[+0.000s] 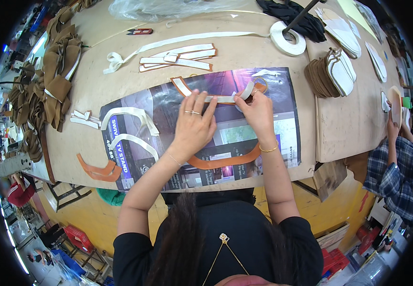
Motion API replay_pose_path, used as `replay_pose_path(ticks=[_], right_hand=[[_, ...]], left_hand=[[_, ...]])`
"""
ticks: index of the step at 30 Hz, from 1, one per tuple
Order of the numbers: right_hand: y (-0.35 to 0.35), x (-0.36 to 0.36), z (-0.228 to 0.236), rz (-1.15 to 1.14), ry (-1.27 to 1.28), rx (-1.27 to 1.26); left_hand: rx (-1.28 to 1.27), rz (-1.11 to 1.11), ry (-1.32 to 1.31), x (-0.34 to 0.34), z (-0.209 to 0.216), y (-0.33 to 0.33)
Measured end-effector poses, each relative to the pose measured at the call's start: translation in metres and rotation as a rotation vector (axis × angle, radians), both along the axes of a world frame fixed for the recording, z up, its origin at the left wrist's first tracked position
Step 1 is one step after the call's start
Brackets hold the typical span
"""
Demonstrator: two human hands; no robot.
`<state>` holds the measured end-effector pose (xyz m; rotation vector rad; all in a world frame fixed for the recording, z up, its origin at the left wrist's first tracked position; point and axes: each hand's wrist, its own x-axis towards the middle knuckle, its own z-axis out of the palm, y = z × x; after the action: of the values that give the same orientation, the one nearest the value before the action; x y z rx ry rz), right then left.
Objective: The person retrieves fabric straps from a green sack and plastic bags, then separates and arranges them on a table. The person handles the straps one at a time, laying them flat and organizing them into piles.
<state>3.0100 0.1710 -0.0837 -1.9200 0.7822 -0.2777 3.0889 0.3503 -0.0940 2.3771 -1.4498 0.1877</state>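
Observation:
My left hand (194,125) lies flat with spread fingers on a curved brown leather strip (182,86) that has a white lining on top. The strip rests on a glossy printed poster sheet (282,138) spread over the workbench. My right hand (257,110) pinches the end of white tape (247,90) at the strip's right end, pressing it down. An orange-brown curved strip (225,161) sits just below my hands on the poster.
A tape roll (287,39) on a rod stands at the back. Several white-lined strips (178,57), small red snips (140,32), a pile of brown leather pieces (56,71), stacked shaped pieces (335,71). Another person in a plaid sleeve (392,167) works at right.

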Motion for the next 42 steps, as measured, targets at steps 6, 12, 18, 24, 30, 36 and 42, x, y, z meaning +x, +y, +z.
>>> replay_pose_path(ticks=[6, 12, 18, 24, 30, 36, 42], right_hand=[[-0.005, -0.002, -0.001, 0.042, 0.028, -0.002], [-0.015, -0.006, 0.001, 0.003, -0.064, 0.211], [-0.019, -0.008, 0.004, 0.033, -0.050, -0.184], [-0.017, -0.013, 0.001, 0.027, -0.057, -0.325], [-0.013, -0.015, 0.001, 0.002, -0.094, -0.291], [-0.011, -0.014, -0.001, -0.005, -0.111, -0.305], [-0.011, -0.014, -0.002, -0.015, -0.099, -0.292]], left_hand=[[0.002, -0.008, 0.003, -0.009, -0.007, -0.015], [-0.001, -0.016, -0.007, -0.006, -0.005, -0.016], [-0.007, -0.002, 0.009, -0.006, -0.004, -0.017], [0.008, 0.017, -0.018, -0.008, -0.007, -0.019], [0.036, 0.016, -0.011, -0.011, -0.008, -0.018], [0.051, 0.009, -0.032, -0.013, -0.008, -0.019], [0.049, -0.006, -0.050, -0.014, -0.007, -0.019]])
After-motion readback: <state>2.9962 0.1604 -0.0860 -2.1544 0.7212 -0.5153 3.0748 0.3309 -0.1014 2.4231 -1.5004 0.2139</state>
